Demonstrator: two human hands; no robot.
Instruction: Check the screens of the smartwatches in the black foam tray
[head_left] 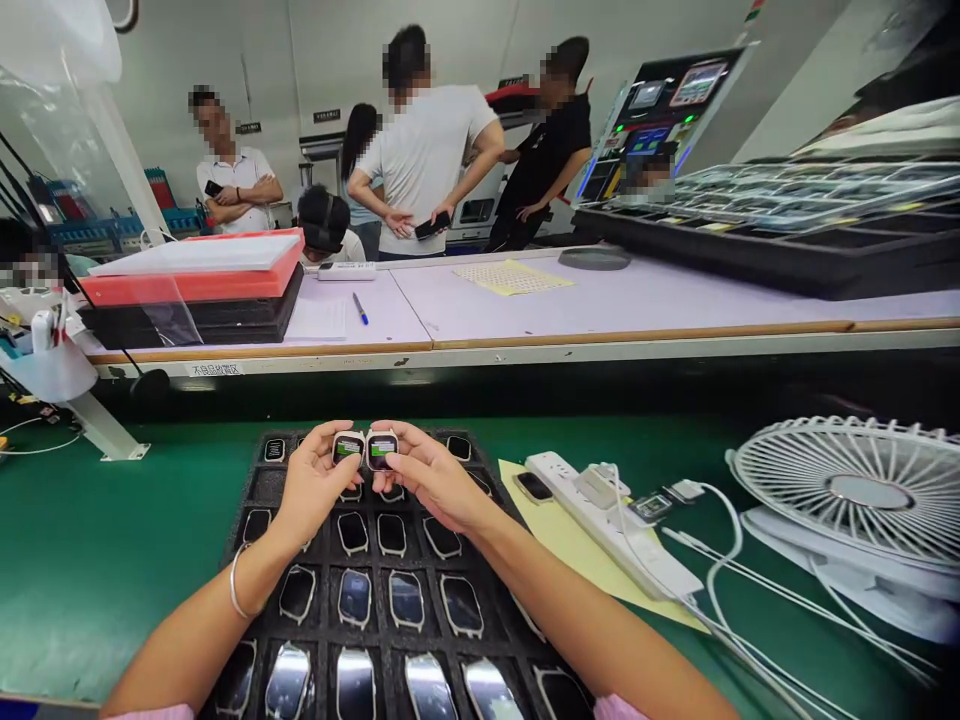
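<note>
My left hand [321, 482] is closed around a square smartwatch case without a strap [348, 446], thumb against its lit screen. A matching watch case [382, 449] is pinched in my right hand [424, 474], its thumb low on the glass. Both screens show a green band and face me, side by side and nearly touching. Below them a black foam tray [315, 640] holds rows of similar watch cases, most with dark screens. One at the tray's upper left [275, 450] is lit. My forearms hide parts of the tray.
Right of the tray, a white power strip [615, 525] with cables lies on yellow paper [534, 515], near another watch case [533, 487]. A white fan [862, 500] stands farther right. Beyond, a raised shelf [405, 300] carries red and black trays [202, 285]. Several people stand behind it.
</note>
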